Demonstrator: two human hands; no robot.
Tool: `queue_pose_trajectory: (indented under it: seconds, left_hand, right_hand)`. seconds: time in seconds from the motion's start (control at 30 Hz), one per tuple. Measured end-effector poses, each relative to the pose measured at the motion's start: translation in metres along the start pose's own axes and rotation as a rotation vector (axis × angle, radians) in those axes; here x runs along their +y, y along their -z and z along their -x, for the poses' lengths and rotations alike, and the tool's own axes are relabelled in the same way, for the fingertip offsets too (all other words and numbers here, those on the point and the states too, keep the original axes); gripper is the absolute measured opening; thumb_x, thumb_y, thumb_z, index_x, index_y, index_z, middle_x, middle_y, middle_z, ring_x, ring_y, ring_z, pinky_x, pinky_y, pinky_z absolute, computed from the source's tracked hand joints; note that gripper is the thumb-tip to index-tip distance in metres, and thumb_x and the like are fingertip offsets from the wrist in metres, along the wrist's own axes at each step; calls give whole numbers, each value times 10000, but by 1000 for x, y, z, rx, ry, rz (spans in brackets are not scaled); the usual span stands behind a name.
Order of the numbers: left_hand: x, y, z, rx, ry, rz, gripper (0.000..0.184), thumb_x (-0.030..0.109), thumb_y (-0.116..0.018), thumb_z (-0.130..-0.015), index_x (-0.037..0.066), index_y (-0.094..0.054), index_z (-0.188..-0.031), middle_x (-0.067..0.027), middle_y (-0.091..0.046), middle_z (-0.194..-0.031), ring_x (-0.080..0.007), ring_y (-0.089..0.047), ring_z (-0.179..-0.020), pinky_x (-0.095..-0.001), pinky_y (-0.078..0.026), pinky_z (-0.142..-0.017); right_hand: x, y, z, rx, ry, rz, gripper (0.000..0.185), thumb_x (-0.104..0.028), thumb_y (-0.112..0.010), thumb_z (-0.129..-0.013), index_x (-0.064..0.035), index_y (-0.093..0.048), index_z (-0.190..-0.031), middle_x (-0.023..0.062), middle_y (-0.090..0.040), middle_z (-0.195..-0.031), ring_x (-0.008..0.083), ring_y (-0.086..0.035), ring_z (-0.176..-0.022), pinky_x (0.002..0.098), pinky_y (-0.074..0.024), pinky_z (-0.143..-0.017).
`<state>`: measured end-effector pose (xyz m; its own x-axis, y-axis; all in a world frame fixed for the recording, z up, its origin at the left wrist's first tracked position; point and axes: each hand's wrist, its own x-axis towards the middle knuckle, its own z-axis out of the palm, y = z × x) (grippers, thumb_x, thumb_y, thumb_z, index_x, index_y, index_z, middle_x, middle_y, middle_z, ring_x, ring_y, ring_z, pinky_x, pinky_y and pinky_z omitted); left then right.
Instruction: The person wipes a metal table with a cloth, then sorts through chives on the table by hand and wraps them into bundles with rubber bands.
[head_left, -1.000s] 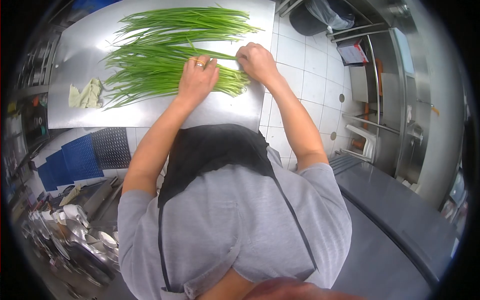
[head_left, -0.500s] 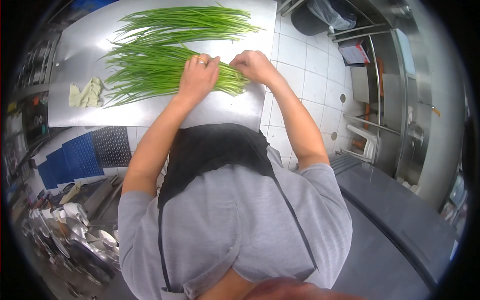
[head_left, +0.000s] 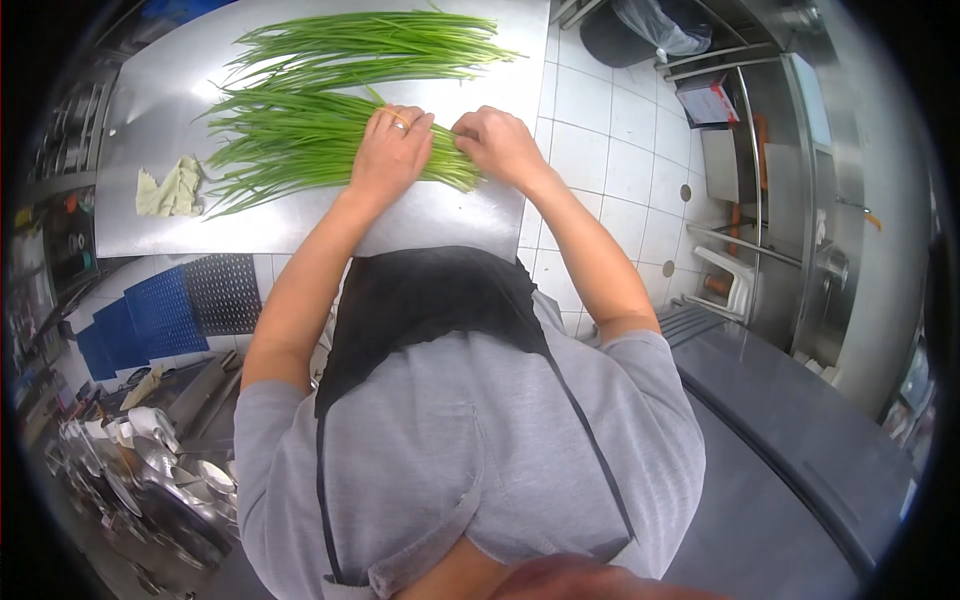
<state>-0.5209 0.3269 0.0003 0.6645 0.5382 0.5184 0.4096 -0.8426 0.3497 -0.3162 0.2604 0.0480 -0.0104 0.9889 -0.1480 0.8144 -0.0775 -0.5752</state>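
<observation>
Long green stalks lie on the steel table [head_left: 300,228] in two groups. My left hand [head_left: 392,150], with a ring and a rubber band on its fingers, rests closed over the pale-end side of the nearer bunch [head_left: 290,140]. At the cut ends, just right of it, my right hand [head_left: 497,143] has its fingers pinched together against the stalks; what its fingertips hold is hidden. The farther bunch [head_left: 370,40] lies flat beyond both hands. A crumpled pale cloth [head_left: 172,188] sits left of the leafy tips.
Right of the table is a tiled floor [head_left: 590,150] with a black bin [head_left: 610,40]. Metal racks and a box [head_left: 708,103] stand farther right. Pans and utensils [head_left: 170,480] are at lower left, near blue mats [head_left: 165,312].
My right hand has moved left along the stalk ends, toward my left hand. The cut ends of the nearer bunch sit slightly farther left. My left hand has shifted a little left.
</observation>
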Motion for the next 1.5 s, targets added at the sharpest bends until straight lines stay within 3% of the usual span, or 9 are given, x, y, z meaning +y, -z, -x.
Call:
queue_pose_trajectory:
  seconds: [0.1, 0.3, 0.4, 0.53, 0.57, 0.7, 1.0, 1.3, 1.5]
  left_hand:
    - [-3, 0, 1, -1, -10, 27, 296, 114, -714, -918, 12, -686, -1194, -141, -672, -1146, -344, -617, -1124, -495, -480, -1053]
    - [-3, 0, 4, -24, 26, 2, 216, 122, -717, -918, 34, -685, -1113, -116, -670, -1077, -331, -621, -1036, -471, -508, -963]
    - [-8, -7, 1, 10, 21, -36, 131, 96, -702, -930, 57, -679, -1053, -105, -658, -1047, -329, -613, -971, -465, -505, -880]
    - [-10, -8, 1, 16, 27, -43, 127, 111, -703, -942, 59, -663, -1051, -107, -651, -1025, -325, -611, -965, -463, -497, -843]
    - [-9, -7, 0, 28, 34, -46, 136, 112, -702, -945, 58, -662, -1063, -107, -650, -1023, -324, -612, -967, -463, -496, -838]
    - [-8, -7, 1, 67, 31, -73, 202, 109, -704, -944, 58, -660, -1134, -109, -650, -1022, -321, -613, -967, -463, -494, -829]
    - [-5, -3, 0, 72, 58, -70, 308, 106, -717, -915, 45, -666, -1212, -99, -658, -1011, -296, -613, -964, -427, -505, -830]
    - [-5, -5, -1, 8, 126, -44, 370, 131, -692, -928, 27, -661, -1282, -126, -660, -1082, -321, -609, -998, -446, -496, -857]
    - [-4, -4, 0, 52, 132, -27, 362, 132, -695, -924, 39, -662, -1273, -136, -654, -1084, -326, -614, -1018, -454, -500, -864]
  right_hand:
    - [3, -4, -2, 39, 31, 46, 147, -164, -696, -915, -64, -791, -965, 221, -714, -941, 404, -700, -918, 494, -567, -850]
    - [-13, -12, 23, 206, 256, 148, 375, -345, -812, -856, -25, -722, -1030, 165, -673, -1006, 379, -652, -997, 493, -573, -863]
    - [-7, -15, 21, 108, 257, 189, 522, -429, -833, -832, -13, -698, -1117, 145, -653, -1068, 367, -625, -1070, 494, -573, -874]
    - [3, 5, -8, 176, 199, 88, 326, -333, -799, -897, -54, -777, -1063, 149, -705, -966, 361, -678, -973, 463, -566, -858]
    - [6, 7, -18, 324, 212, 78, 219, -272, -746, -911, -55, -765, -903, 172, -679, -873, 385, -671, -896, 501, -581, -780]
    - [27, 0, -55, 490, 128, 183, 142, -178, -709, -892, -42, -743, -865, 174, -681, -919, 386, -665, -943, 526, -573, -777]
    - [15, 28, -60, 74, -81, 82, 124, -121, -726, -823, -68, -768, -926, 137, -765, -890, 335, -741, -890, 448, -596, -799]
    - [13, 11, -66, 136, -20, -237, 199, -177, -787, -838, -84, -808, -1012, 137, -785, -907, 305, -763, -864, 417, -602, -820]
    - [12, -18, -71, 347, 105, 284, 142, -156, -757, -853, -70, -788, -962, 164, -755, -948, 383, -704, -956, 490, -584, -844]
